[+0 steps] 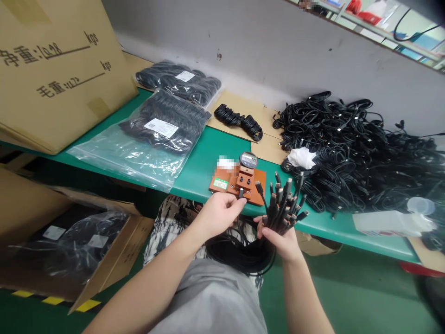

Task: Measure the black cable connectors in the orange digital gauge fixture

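Observation:
Between the thumb and fingers of my left hand [222, 211] is a black cable's connector [241, 192], held at the front of an orange-brown gauge fixture [257, 183]. On top of that fixture sits a round digital dial indicator [248, 160]; its digits are too blurred to read. My right hand [280, 239] is closed around a thick bunch of black USB cables [283, 204], their connector ends fanned upward. The coiled lengths of these cables [243, 257] hang over my lap, below the table edge.
A big pile of black cables [333, 139] covers the right side, with a crumpled white tissue [301, 158] on it. Bagged cables [167, 123] lie left of the fixture, near a large carton [62, 93]. A white bottle [389, 223] lies at the right edge. An open carton [111, 255] stands lower left.

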Tool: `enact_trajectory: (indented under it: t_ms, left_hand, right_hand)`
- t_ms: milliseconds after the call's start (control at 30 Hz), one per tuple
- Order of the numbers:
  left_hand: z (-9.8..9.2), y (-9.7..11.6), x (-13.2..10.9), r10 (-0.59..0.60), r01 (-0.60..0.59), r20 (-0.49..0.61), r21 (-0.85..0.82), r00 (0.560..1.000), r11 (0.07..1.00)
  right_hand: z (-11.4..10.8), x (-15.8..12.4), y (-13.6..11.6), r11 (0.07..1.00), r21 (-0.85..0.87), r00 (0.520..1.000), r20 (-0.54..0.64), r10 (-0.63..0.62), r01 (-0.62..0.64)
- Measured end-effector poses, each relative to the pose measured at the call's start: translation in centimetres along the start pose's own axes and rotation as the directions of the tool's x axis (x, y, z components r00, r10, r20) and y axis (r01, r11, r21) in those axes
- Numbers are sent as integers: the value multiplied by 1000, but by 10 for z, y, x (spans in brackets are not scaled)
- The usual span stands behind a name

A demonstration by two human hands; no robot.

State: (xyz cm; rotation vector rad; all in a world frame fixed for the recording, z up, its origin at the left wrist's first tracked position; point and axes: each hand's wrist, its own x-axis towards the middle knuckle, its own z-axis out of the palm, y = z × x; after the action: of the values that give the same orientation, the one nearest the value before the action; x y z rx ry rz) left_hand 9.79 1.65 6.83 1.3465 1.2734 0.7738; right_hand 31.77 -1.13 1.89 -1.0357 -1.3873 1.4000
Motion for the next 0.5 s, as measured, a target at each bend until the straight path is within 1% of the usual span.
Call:
enact_trajectory:
  t_ms: [67, 133, 233, 300, 367, 400, 500]
  left_hand:
    - [-4, -5, -10, 43, -42, -20, 55, 999, 998]
    - [-11, -14, -24, 56, -46, -71, 128, 996, 991]
    - [-24, -28, -45, 16, 25, -177, 228, 984, 973]
    - [-30, -32, -57, -14, 73, -233, 249, 972, 966]
    - [-31, -28, -64, -14, 69, -245, 217, 969, 974]
    - [-29, -24, -66, 3, 41, -236, 183, 972, 982]
    - [-13, -5, -61, 70, -72, -138, -10, 988, 997]
  right_hand:
    - [0, 0, -1, 1000, -8, 1000, -3, 3, -3]
    - [1, 0, -2, 1000, -16, 1000, -9, -5, 5]
    - [1, 0, -3, 1000, -30, 1000, -14, -7, 7]
    - [1, 1, -2, 1000, -26, 1000, -5, -3, 3]
    - [1, 1, -1, 1000, -18, 1000, 7, -16, 16]
    - [1, 2, -1, 999, -16, 999, 10, -32, 32]
    - [2, 1, -2, 998, -20, 998, 10, -60, 60]
